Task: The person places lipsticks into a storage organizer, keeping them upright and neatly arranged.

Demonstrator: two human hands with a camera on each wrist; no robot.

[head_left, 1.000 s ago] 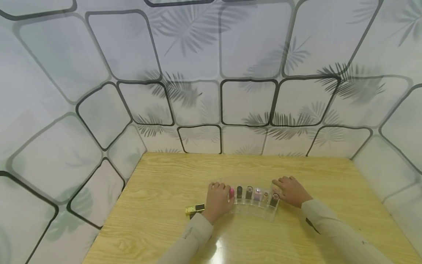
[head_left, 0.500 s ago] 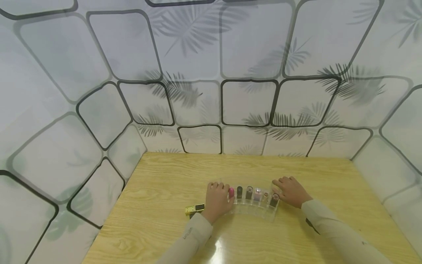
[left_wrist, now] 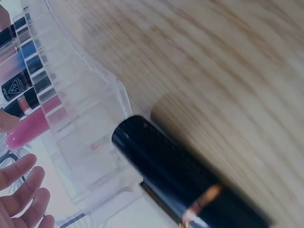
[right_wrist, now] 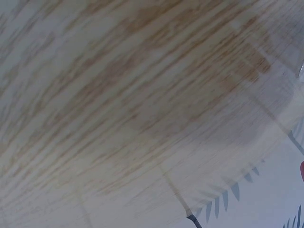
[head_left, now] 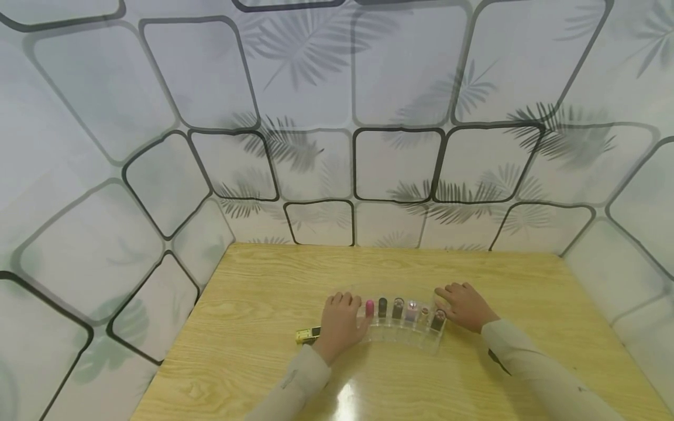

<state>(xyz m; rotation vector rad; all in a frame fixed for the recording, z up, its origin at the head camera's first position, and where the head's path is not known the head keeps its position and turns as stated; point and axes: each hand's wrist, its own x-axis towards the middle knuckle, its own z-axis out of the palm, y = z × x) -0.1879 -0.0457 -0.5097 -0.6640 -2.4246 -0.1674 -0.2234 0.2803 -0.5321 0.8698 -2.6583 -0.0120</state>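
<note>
A clear curved lipstick organizer [head_left: 392,334] stands on the table, several tubes upright along its back row. At its left end my left hand [head_left: 339,321] lies with loosely bent fingers [left_wrist: 28,194] apart from the pink tube [head_left: 370,308]. Its thumb is beside that pink tube; whether they touch I cannot tell. My right hand [head_left: 466,305] grips the organizer's right end, near a black tube [head_left: 438,320]. The right wrist view shows mostly table, so the right fingertips are partly hidden.
Left of my left hand lies a gold-and-black tube [head_left: 308,335]. Close to the left wrist camera is a black tube with a gold band [left_wrist: 180,166], lying beside the organizer. Patterned curtain-like walls [head_left: 395,164] enclose the wooden table [head_left: 253,304] at the back and sides.
My left hand has drawn slightly left, away from the pink tube, which stays in the organizer. It now covers more of the gold-and-black tube. My right hand has not visibly moved.
</note>
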